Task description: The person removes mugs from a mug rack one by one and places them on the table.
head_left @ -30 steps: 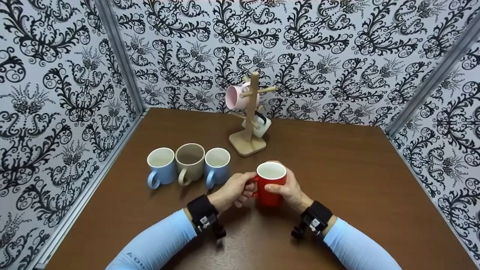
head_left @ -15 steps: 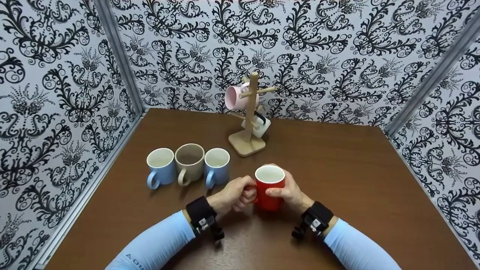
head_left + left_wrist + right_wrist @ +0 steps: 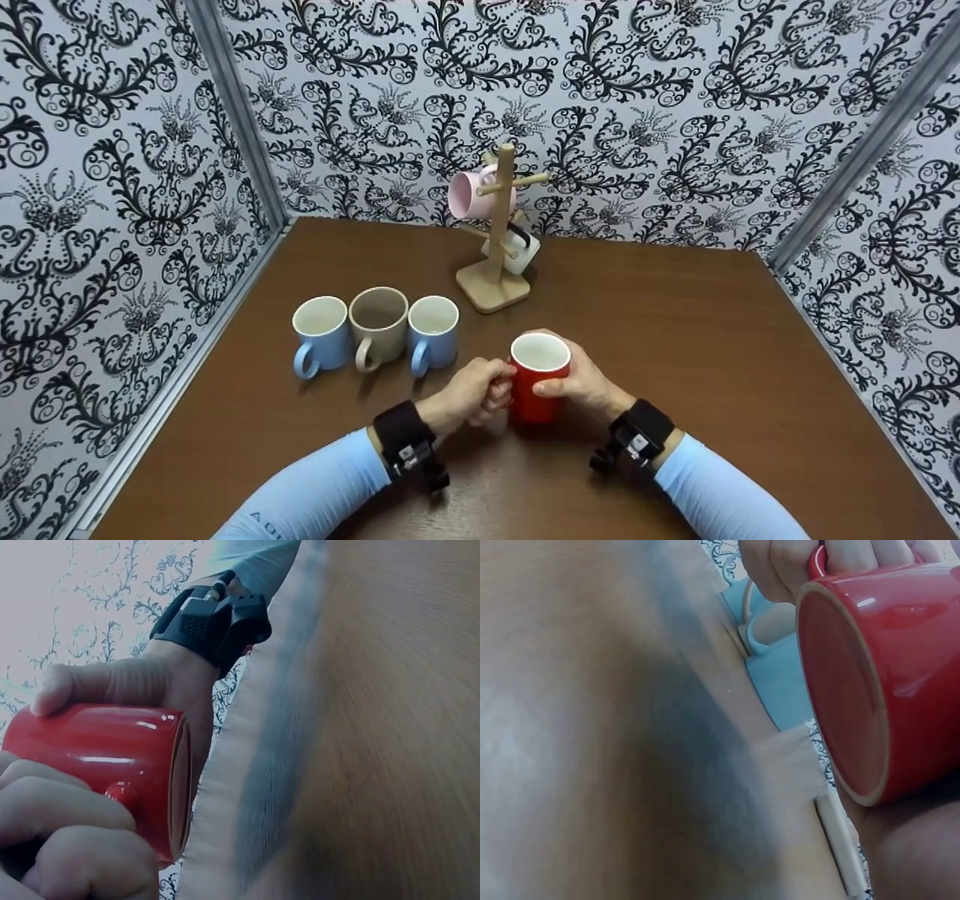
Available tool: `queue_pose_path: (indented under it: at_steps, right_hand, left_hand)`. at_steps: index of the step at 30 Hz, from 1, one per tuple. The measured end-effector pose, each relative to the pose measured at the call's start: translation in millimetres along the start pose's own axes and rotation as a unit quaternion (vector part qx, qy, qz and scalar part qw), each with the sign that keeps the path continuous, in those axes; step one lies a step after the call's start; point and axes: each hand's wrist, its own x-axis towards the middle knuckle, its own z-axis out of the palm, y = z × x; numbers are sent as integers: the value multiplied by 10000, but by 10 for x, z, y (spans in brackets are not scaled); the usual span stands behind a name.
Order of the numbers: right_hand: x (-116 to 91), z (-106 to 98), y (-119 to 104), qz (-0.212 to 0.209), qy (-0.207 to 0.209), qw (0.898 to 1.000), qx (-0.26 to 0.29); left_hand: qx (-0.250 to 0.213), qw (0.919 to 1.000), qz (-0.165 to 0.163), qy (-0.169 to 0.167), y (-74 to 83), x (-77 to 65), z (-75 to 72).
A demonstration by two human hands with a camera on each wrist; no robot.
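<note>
A red mug [image 3: 536, 394] with a white inside is held upright between both hands, in front of the wooden mug tree. My left hand [image 3: 474, 394] curls its fingers round the handle at the mug's left side. From the right, my right hand [image 3: 589, 379] grips the body, its thumb across the near side and its other fingers behind. In the left wrist view the underside of the red mug [image 3: 112, 757] is raised off the table, the handle mostly hidden by fingers. The mug's unglazed base ring shows in the right wrist view, where the red mug [image 3: 907, 675] fills the right side.
The wooden mug tree [image 3: 499, 225] stands behind, bearing a pink mug [image 3: 469, 196] high up and a white mug [image 3: 523, 253] with a dark handle lower down. Left of the hands stand a blue mug [image 3: 326, 341], a beige mug [image 3: 384, 334] and another blue mug [image 3: 439, 341] in a row.
The red mug has shifted slightly toward the body and left. My left fingers have closed further round its handle, while my right hand keeps its grip on the body.
</note>
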Motion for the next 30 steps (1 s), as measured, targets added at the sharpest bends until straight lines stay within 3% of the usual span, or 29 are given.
queue_pose_path:
  at_steps: [7, 18, 26, 30]
  right_hand:
    - [51, -49, -80, 156, 33, 9982, -573]
    - [62, -110, -123, 775, 290, 9900, -1139]
    - [58, -161, -162, 958, 254, 9884, -1154]
    - [55, -184, -186, 1061, 248, 9889, -1013]
  left_hand:
    - [195, 9972, 313, 644, -23, 2, 62]
    - [253, 9872, 672, 1425, -80, 62, 116]
    - [1236, 9681, 1083, 1889, -112, 83, 125]
    - [1392, 9608, 1203, 2074, -116, 93, 125]
